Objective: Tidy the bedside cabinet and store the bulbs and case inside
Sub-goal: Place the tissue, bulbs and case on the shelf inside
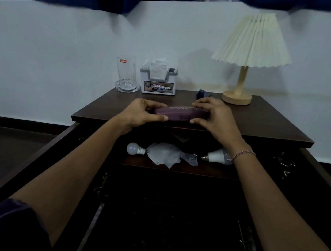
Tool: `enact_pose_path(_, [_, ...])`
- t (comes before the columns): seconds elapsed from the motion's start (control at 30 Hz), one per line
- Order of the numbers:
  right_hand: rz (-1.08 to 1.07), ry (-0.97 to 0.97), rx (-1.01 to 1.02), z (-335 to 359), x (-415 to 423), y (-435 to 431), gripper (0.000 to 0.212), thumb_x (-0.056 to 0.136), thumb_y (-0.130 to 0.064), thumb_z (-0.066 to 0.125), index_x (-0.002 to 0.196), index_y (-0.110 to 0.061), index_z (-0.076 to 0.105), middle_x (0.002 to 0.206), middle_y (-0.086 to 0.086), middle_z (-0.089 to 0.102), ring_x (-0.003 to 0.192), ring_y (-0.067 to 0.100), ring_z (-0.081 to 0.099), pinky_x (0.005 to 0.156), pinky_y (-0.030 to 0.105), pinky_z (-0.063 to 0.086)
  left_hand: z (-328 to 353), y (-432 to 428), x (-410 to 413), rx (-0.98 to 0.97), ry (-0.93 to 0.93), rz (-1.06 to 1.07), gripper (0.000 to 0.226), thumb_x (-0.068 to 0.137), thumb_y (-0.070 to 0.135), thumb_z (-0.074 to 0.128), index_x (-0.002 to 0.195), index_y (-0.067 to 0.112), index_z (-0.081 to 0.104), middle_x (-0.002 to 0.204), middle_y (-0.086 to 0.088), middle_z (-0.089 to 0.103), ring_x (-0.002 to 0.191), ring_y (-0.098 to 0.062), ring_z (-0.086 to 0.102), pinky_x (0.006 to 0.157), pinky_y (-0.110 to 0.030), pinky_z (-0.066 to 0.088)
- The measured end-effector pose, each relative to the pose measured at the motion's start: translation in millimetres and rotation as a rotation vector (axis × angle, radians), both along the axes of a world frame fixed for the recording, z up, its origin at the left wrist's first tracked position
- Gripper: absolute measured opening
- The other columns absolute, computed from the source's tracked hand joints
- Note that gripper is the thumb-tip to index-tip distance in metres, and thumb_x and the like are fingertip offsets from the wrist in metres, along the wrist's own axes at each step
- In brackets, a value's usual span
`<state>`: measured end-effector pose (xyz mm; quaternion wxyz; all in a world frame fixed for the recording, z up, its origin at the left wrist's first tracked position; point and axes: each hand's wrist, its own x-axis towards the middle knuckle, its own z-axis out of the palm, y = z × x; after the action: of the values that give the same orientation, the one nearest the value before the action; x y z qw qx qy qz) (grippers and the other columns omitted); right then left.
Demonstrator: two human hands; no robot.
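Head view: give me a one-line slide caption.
Both hands hold a purple case at the cabinet top's front edge; two bulbs lie inside below.

"cello" on the glass point(125, 70); "OPEL" on the tissue holder point(158, 85)

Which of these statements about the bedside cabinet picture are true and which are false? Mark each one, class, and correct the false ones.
1. Both hands hold the purple case. True: the left hand and right hand grip its ends.
2. The cabinet doors are closed. False: they stand open, showing a shelf.
3. Two bulbs lie inside, the left bulb and the right bulb. True.
4. The lamp lies on its side. False: it stands upright on the cabinet top.
5. The glass stands right of the lamp. False: it stands left, beside the tissue holder.
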<state>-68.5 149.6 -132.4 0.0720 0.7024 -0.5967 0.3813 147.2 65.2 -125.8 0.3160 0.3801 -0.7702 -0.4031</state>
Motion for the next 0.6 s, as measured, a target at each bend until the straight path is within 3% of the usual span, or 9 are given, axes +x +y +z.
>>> enact_pose_path(0.07, [0.032, 0.02, 0.035, -3, -1, -2, 0.05, 0.073, -0.027, 0.074, 0.12, -0.013, 0.061, 0.124, 0.001, 0.061, 0.116, 0.015, 0.052, 0.104, 0.025, 0.038, 1, -5, 0, 0.046, 0.008, -0.033, 0.044, 0.073, 0.011, 0.076, 0.115, 0.016, 0.065, 0.107, -0.006, 0.069, 0.097, -0.013, 0.063, 0.092, -0.017, 0.048])
enact_pose_path(0.13, [0.042, 0.05, 0.043, -4, 0, -7, 0.051, 0.077, -0.034, 0.071, 0.122, -0.014, 0.059, 0.126, 0.003, 0.06, 0.117, 0.016, 0.053, 0.102, 0.026, 0.038, 3, -8, 2, 0.112, 0.033, -0.054, 0.043, 0.075, 0.006, 0.073, 0.115, 0.015, 0.064, 0.105, -0.007, 0.068, 0.093, -0.012, 0.064, 0.08, -0.008, 0.051])
enact_pose_path(0.3, [-0.004, 0.19, 0.056, 2, -1, -16, 0.05, 0.081, -0.046, 0.061, 0.122, -0.017, 0.058, 0.12, 0.002, 0.062, 0.112, 0.016, 0.053, 0.088, 0.019, 0.034, 2, -9, -3, 0.143, 0.066, -0.01, 0.043, 0.075, 0.006, 0.073, 0.116, 0.014, 0.063, 0.097, -0.002, 0.066, 0.085, -0.006, 0.062, 0.064, -0.002, 0.048])
enact_pose_path(0.47, [-0.078, 0.275, 0.01, 0, 7, -16, 0.049, 0.086, -0.051, 0.051, 0.124, -0.02, 0.055, 0.116, 0.001, 0.063, 0.105, 0.019, 0.056, 0.084, 0.026, 0.041, -2, -12, -6, 0.185, 0.182, 0.054, 0.045, 0.073, 0.009, 0.076, 0.115, 0.011, 0.063, 0.093, -0.002, 0.068, 0.079, -0.002, 0.064, 0.065, -0.003, 0.049])
enact_pose_path(0.6, [-0.14, 0.36, -0.001, 1, 19, -13, 0.048, 0.09, -0.048, 0.045, 0.125, -0.015, 0.053, 0.115, 0.005, 0.063, 0.102, 0.023, 0.058, 0.082, 0.032, 0.047, -1, -13, -6, 0.219, 0.228, 0.077, 0.054, 0.072, 0.004, 0.076, 0.122, 0.005, 0.058, 0.104, -0.009, 0.065, 0.085, -0.007, 0.061, 0.067, -0.002, 0.049])
